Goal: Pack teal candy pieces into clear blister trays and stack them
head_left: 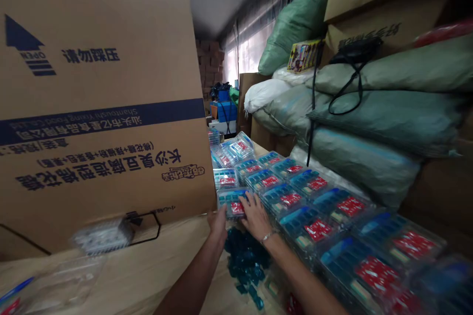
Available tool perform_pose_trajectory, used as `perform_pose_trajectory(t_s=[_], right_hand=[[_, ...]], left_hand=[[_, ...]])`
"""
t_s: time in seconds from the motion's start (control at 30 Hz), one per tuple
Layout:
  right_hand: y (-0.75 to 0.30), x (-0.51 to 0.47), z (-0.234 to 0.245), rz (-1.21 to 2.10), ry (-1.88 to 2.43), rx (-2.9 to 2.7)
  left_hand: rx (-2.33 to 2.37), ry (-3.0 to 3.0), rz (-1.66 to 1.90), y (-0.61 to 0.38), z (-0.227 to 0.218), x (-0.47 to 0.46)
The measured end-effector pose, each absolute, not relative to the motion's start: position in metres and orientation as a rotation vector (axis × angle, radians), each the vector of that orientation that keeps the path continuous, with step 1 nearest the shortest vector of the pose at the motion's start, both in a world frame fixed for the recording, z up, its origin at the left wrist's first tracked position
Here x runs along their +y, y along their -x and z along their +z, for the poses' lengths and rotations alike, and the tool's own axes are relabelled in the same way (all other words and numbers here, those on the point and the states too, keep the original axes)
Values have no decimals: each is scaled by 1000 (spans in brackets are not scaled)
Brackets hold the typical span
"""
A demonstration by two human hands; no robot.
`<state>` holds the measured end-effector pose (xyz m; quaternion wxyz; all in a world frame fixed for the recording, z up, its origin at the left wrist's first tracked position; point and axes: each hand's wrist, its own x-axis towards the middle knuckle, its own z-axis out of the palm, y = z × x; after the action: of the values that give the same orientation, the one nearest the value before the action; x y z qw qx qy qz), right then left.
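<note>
My left hand [218,221] and my right hand [255,215] meet at a clear plastic pack [232,203] of blue items with a red label. The left fingers grip its near left edge, and the right fingers lie across the label. A beaded bracelet [268,237] circles my right wrist. Below both hands lies a heap of loose blue pieces [246,261]. To the right, many similar packs [306,229] stand in close rows, some stacked, beside my right forearm.
A large tilted cardboard carton [99,108] with blue print rises at the left, close to my left hand. Green woven sacks [384,113] and cartons are piled along the right. A clear plastic bag [55,280] and a blue pen [16,290] lie on the tan surface at lower left.
</note>
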<state>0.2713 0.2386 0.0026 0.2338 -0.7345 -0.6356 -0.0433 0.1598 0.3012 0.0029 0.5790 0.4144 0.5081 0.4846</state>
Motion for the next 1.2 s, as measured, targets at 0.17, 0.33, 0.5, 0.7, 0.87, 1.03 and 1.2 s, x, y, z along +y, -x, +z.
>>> perform_pose_trajectory(t_s=[0.17, 0.33, 0.5, 0.7, 0.87, 1.03, 1.2], right_hand=[[-277, 259, 14, -179, 2040, -1761], [-278, 238, 21, -116, 2028, -1771], [-261, 184, 5, 27, 1892, -1892], [-224, 151, -33, 261, 1957, -2131], [-208, 137, -16, 256, 1801, -2109], [-158, 163, -15, 421, 1642, -2230], [-123, 197, -23, 525, 1713, -2178]], left_hand=[[1255, -935, 955, -160, 11, 288], [1233, -1009, 819, -139, 20, 283], [1325, -1201, 880, -64, 5, 241], [1481, -1601, 790, 40, -17, 132], [1717, -1667, 663, 108, -22, 79], [1615, -1885, 585, 94, -8, 73], [1424, -1968, 660, 71, 16, 58]])
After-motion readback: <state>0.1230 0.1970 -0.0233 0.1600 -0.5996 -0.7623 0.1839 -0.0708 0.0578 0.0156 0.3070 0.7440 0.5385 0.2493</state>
